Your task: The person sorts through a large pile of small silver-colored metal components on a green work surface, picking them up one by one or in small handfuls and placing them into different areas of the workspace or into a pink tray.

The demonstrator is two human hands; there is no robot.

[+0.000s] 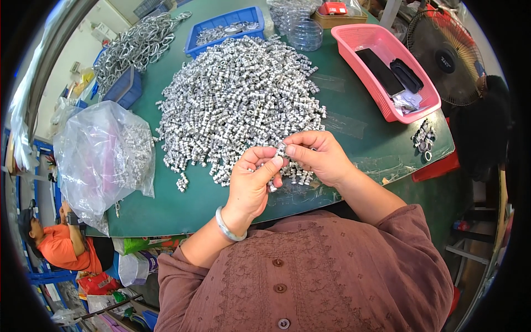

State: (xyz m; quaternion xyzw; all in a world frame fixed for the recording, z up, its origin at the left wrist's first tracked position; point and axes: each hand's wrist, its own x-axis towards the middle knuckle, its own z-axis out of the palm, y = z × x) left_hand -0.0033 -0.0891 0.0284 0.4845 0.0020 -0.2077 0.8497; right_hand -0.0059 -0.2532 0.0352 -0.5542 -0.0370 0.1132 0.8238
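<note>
A large heap of small silvery metal fittings (238, 94) covers the middle of the green table (182, 213). At its near edge, my left hand (253, 180) and my right hand (319, 157) meet, fingertips almost touching. Between them is one small silvery fitting (281, 149), pinched by the thumb and fingers of both hands. Fingers hide part of it. Below my fingers, a few loose fittings (301, 177) lie on the table.
On the left sits a clear plastic bag (105, 160) of parts. Behind are a blue tray (191, 41) and a pile of metal rings (138, 44). A pink basket (381, 105), a small cluster of rings (425, 138) and a fan (445, 58) are right. Another person (61, 246) is far left.
</note>
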